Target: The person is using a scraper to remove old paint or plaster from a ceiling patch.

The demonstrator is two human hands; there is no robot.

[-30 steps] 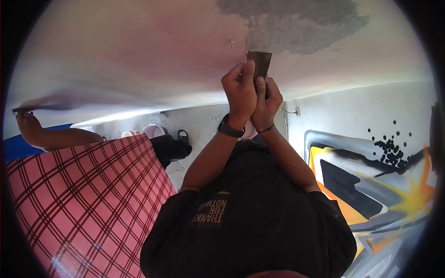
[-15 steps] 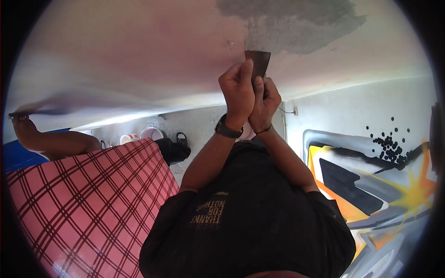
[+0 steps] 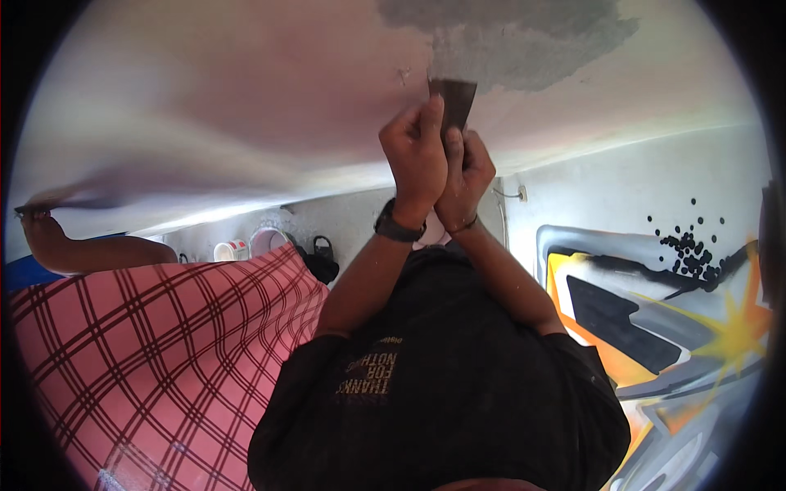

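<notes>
Fingers (image 3: 409, 121) of the left hand (image 3: 413, 155) are curled in tight, thumb upright against the left edge of a dark, flat scraper (image 3: 456, 100); the right hand (image 3: 468, 168) is closed around its narrow lower part, thumb lying along the front. No gap shows in either grip; the fingertips behind the tool are hidden. Wrists nearly together, black watch (image 3: 399, 222) on the left one. The scraper's wide end points up at the pinkish wall (image 3: 311, 98), just below the grey patch (image 3: 524, 49); blade contact cannot be told. Far left, near the pink plaid cloth (image 3: 164, 344), a co-worker's hand (image 3: 37, 225) holds a thin dark tool (image 3: 33, 209) at the wall.
</notes>
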